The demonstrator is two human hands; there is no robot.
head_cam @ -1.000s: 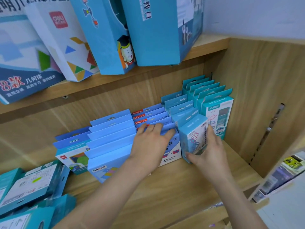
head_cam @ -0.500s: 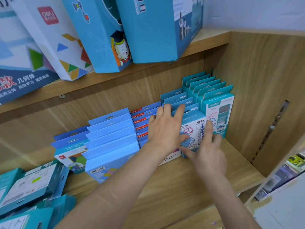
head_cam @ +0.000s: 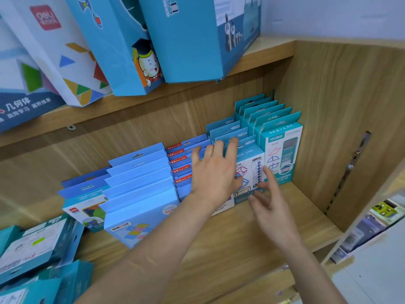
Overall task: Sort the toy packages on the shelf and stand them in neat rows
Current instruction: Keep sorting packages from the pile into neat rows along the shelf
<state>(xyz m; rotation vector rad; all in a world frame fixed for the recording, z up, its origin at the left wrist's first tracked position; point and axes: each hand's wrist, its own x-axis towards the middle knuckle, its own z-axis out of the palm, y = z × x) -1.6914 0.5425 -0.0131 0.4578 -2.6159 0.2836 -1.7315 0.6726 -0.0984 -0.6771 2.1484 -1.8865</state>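
1. We note the shelf: light wood, with a side wall at right and a second board above.
2. Big boxes, blue and white, lean on that upper board.
3. A loose pile of teal packages lies flat and askew at lower left, apart from the rows.
4. Five rows of packages stand upright toward the back of the shelf, fronts facing us.
5. The pale row is the widest and stands left of centre. The deli row stands just beside it on the left and looks short.
6. The teal row stands nearest the side wall. The CY row touches it on the left, and the red-tab row comes next.
7. The left hand is flat with straight, spread fingers. It lies over the tops of the red-tab and CY rows, with the palm covering their fronts, and it grips nothing.
8. The right hand is loose and spread and holds nothing. Its index finger points up at the seam between the CY and teal fronts. We cannot tell whether it touches them.
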